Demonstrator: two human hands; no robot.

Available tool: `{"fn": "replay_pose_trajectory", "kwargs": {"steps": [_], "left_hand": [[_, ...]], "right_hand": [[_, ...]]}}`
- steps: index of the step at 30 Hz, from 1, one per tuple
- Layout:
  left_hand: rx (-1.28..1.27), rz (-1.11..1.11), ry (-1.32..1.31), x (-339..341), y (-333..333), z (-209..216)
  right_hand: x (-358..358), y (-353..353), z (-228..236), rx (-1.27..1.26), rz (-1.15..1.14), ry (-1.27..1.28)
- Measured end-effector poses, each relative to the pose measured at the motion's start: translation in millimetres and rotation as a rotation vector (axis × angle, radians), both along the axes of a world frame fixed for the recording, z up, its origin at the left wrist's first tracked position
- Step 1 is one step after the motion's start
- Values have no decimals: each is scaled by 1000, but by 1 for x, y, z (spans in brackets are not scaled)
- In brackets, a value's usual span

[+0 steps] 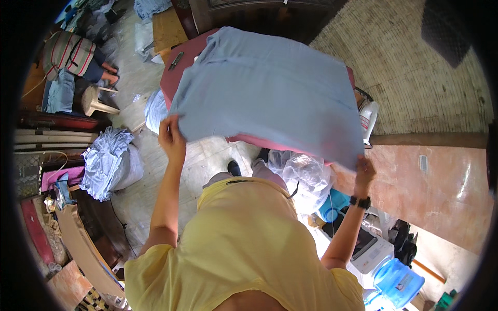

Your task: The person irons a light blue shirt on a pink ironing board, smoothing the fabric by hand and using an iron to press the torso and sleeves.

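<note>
A wide blue-grey cloth (270, 88) is spread over a dark red table (174, 80), its near edge lifted off the surface. My left hand (171, 137) pinches the cloth's near left corner. At the near right corner my right hand (365, 170) grips the cloth, its fingers closed on the edge. The cloth hangs taut between both hands and looks slightly blurred on the right side. A small dark tool (176, 61), perhaps a cutter or scissors, lies on the table's left part.
A heap of pale blue cloth (110, 163) stands on the floor at left, near a cream stool (97, 101). Another person (72, 54) bends at upper left. Clear plastic bags (303, 179) lie under the table. A blue water bottle (397, 282) is at lower right.
</note>
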State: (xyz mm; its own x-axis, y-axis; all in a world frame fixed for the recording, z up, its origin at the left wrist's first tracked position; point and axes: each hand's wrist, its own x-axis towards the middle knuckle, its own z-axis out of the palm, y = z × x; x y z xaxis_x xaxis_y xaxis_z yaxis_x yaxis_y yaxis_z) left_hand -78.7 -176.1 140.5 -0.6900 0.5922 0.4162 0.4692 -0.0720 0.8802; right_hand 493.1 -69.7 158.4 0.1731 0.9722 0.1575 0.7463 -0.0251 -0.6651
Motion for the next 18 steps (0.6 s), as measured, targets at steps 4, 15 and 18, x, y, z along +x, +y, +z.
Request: {"fn": "replay_pose_trajectory", "kwargs": {"steps": [4, 15, 18], "left_hand": [[-129, -1, -47, 12, -100, -42], [-623, 143, -10, 33, -202, -140], [-819, 163, -142, 28, -218, -167]], "right_hand": [[2, -90, -54, -186, -2, 140], [10, -159, -163, -784, -84, -117], [19, -143, -177, -769, 141, -274]]}}
